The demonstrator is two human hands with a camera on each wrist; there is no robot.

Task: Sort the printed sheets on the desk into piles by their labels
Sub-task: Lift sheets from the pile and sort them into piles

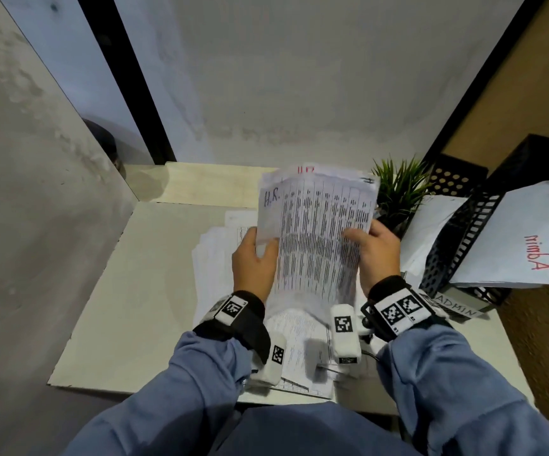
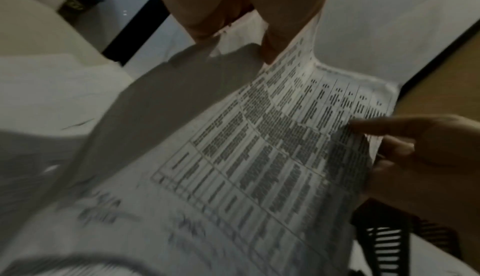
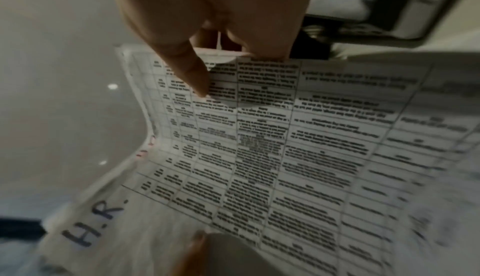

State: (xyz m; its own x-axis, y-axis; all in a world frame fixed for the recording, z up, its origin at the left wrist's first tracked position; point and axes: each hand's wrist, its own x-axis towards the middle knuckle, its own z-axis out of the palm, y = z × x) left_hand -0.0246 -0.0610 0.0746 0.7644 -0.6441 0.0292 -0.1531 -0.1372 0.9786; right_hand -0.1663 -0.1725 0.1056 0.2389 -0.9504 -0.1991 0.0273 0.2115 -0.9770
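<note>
I hold a sheaf of printed table sheets (image 1: 315, 232) upright above the desk with both hands. The front sheet (image 3: 259, 146) carries a handwritten "H.R." label (image 1: 272, 198) at its top left. My left hand (image 1: 256, 261) grips the sheaf's left edge, thumb on the front. My right hand (image 1: 373, 250) pinches the right edge, its thumb (image 3: 192, 74) pressed on the print. A sheet behind shows a red label (image 1: 306, 169) at the top, partly hidden. More sheets (image 1: 210, 255) lie in a loose pile on the desk under my hands.
A black mesh tray (image 1: 477, 232) tagged "ADMIN" stands at the right with a sheet marked "Admin" (image 1: 523, 238) in red in it. A small green plant (image 1: 398, 189) stands behind the sheaf. Walls close in at the back and left. Bare white desk (image 1: 128, 291) lies to the left.
</note>
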